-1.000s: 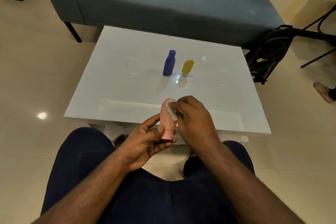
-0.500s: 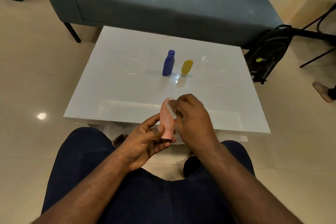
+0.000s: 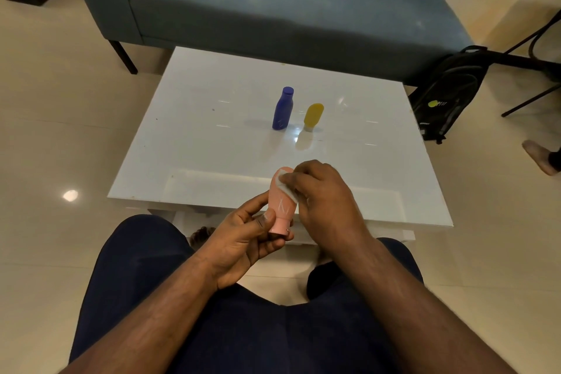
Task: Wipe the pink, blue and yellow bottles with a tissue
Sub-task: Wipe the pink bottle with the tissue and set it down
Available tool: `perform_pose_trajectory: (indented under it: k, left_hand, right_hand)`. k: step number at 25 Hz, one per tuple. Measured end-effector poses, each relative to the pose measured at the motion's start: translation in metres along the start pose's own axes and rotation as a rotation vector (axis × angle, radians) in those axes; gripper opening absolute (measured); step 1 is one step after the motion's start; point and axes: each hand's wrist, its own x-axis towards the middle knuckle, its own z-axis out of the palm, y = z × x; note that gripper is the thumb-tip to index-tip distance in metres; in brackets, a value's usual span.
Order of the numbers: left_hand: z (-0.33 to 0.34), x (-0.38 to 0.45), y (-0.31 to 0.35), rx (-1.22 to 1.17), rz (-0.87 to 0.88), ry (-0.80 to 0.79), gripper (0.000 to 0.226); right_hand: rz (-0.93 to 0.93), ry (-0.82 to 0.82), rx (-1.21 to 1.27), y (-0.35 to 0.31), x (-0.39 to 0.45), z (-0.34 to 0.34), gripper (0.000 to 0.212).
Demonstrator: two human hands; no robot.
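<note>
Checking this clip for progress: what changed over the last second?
Very little. The right hand keeps the tissue pressed on the upper side of the pink bottle, shifting only slightly. The left hand still grips its lower end. Blue bottle and yellow bottle stay upright on the table.

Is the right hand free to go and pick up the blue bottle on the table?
Probably not yet: the right hand pinches the tissue against the pink bottle. The path to the blue bottle looks unobstructed.

On the table (image 3: 188,130), only the blue bottle (image 3: 283,109) and yellow bottle (image 3: 313,116) obstruct, just beside each other mid-table; its left half lies open.
</note>
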Motion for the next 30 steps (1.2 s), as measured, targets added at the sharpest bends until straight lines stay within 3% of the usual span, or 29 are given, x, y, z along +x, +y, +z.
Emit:
perform_pose_trajectory:
  k: [2, 6, 10, 14, 18, 21, 25, 30]
  left_hand:
    - [0.000, 0.000, 0.000, -0.004, -0.004, -0.006, 0.054]
    - [-0.002, 0.000, 0.001, 0.010, 0.002, 0.000, 0.054]
    - [-0.002, 0.000, 0.000, -0.012, -0.009, -0.019, 0.054]
    - [0.000, 0.000, 0.002, -0.019, 0.001, -0.008, 0.053]
    - [0.001, 0.000, 0.002, -0.029, 0.001, -0.003, 0.057]
    - [0.000, -0.001, 0.003, -0.038, 0.013, 0.000, 0.057]
    - [0.001, -0.001, 0.003, -0.038, 0.003, -0.003, 0.057]
    - [0.002, -0.003, 0.004, -0.035, 0.032, 0.034, 0.056]
  right_hand:
    - [0.111, 0.047, 0.046, 0.005, 0.002, 0.001, 0.034]
    - [0.069, 0.012, 0.090, -0.003, -0.008, 0.006, 0.031]
    - [0.257, 0.102, 0.234, 0.004, -0.005, 0.005, 0.025]
    - [0.228, 0.060, 0.245, -0.003, -0.014, 0.008, 0.024]
    - [0.370, 0.136, 0.345, 0.002, -0.010, 0.006, 0.020]
    - [0.312, 0.084, 0.317, -0.007, -0.020, 0.010, 0.023]
    - [0.350, 0.155, 0.328, 0.002, -0.012, 0.006, 0.021]
    - [0.235, 0.048, 0.248, -0.017, -0.028, 0.010, 0.025]
